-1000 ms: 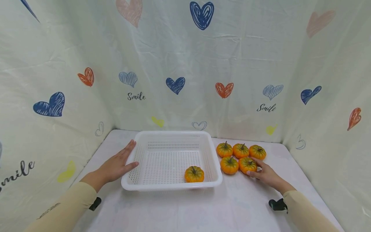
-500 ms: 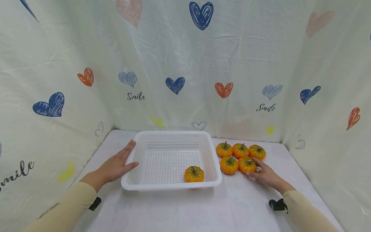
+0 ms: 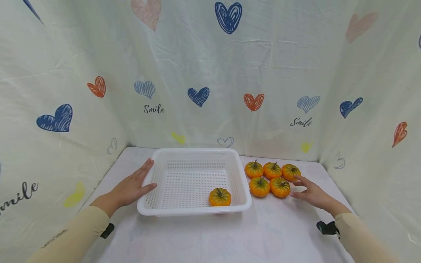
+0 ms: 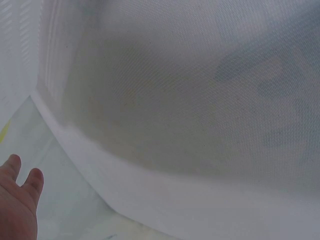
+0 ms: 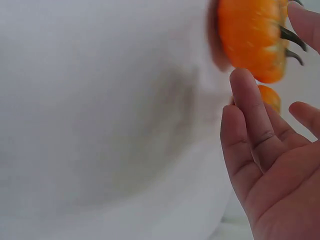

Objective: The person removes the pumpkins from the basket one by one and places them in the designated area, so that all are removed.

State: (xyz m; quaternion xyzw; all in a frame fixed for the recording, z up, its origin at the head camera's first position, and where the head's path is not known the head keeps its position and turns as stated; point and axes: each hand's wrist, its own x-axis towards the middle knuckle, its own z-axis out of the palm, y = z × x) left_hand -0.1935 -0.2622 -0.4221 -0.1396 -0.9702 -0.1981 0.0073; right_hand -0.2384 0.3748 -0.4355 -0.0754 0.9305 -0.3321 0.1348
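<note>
My left hand [image 3: 132, 187] rests with straight fingers against the left rim of a white plastic basket [image 3: 194, 212]. Inside the basket, near its front right corner, sits a small orange pumpkin [image 3: 220, 197]. To the right of the basket stand several more pumpkins in two rows. My right hand [image 3: 312, 193] is beside the front right pumpkin [image 3: 280, 187], its fingers extended and holding nothing. Its fingertips are close to the back right pumpkin [image 3: 291, 172]; whether they touch it I cannot tell. In the right wrist view a pumpkin [image 5: 250, 37] appears just beyond the fingers.
The white-covered table [image 3: 204, 237] carries everything. Behind and at both sides hangs a pale curtain [image 3: 210, 62] printed with hearts and "Smile". Other pumpkins, including the back left one [image 3: 254, 170] and the front left one [image 3: 259, 187], stand close by the basket's right side.
My right hand has let go of the front right pumpkin and drawn back to the right. That pumpkin stays in its place. My left hand and the basket have not moved.
</note>
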